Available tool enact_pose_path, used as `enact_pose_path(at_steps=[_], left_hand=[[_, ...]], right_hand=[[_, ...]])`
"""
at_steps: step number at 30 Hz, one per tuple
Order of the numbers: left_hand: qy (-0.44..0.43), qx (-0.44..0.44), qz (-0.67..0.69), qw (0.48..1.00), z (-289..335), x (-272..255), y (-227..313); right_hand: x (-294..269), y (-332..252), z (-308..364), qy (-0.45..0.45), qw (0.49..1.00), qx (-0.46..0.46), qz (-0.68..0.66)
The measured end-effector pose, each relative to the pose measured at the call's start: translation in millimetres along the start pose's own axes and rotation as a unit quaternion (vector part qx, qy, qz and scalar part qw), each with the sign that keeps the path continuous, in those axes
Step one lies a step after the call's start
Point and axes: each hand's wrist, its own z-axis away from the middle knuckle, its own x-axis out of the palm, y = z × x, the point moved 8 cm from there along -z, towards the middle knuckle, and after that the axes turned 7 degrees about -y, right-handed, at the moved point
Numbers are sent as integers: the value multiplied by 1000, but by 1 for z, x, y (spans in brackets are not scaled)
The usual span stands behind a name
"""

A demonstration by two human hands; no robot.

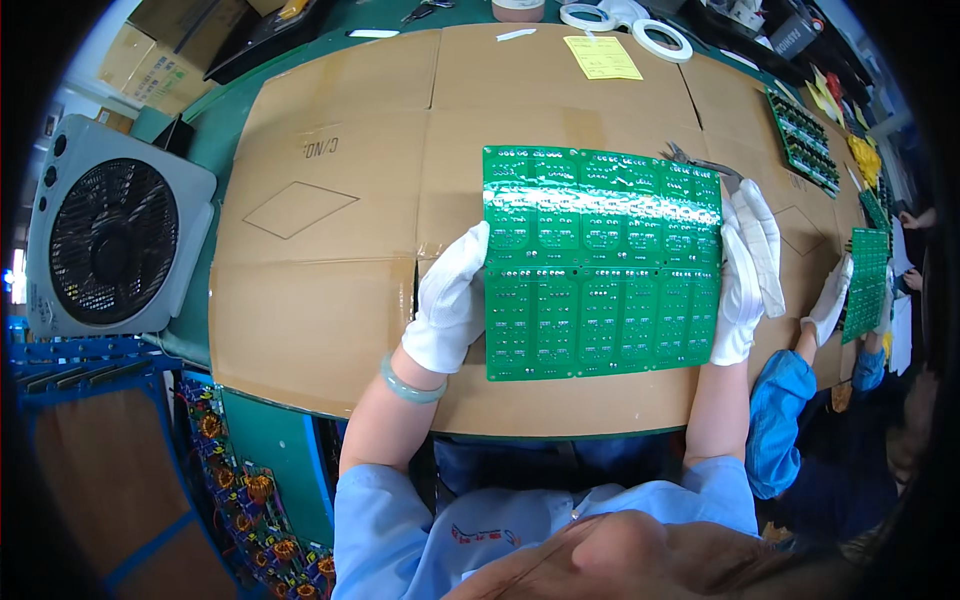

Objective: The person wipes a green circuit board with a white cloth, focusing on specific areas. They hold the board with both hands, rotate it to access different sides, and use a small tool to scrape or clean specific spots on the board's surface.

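Observation:
Between my two white-gloved hands is a large green circuit board [600,300], a panel of repeated small sections with its soldered side showing. A band of bright glare crosses its upper half. My left hand [448,300] grips the left edge, with its fingers partly hidden behind the board. On the opposite edge, my right hand [745,265] holds the board, its fingers reaching up along the side. A pair of pliers [705,163] lies on the cardboard just beyond the board's upper right corner.
Flattened cardboard [330,320] covers the table. A box fan [115,235] stands at the left, above a rack of boards with coils [258,488]. Tape rolls [662,42] and a yellow paper [603,58] lie at the back. At right, a co-worker's gloved hand [830,295] holds another board [865,280].

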Motion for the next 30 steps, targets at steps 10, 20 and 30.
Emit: enact_pose_path(at_steps=[10, 20, 30], left_hand=[[-43, 1, 16, 999, 1, -2, -3], [-57, -5, 64, 996, 1, 2, -5], [-46, 1, 42, 998, 0, 4, -2]], right_hand=[[-1, 2, 0, 0, 1000, -16, -15], [-1, 1, 0, -14, 999, -29, 25], [2, -3, 1, -15, 999, -44, 24]])
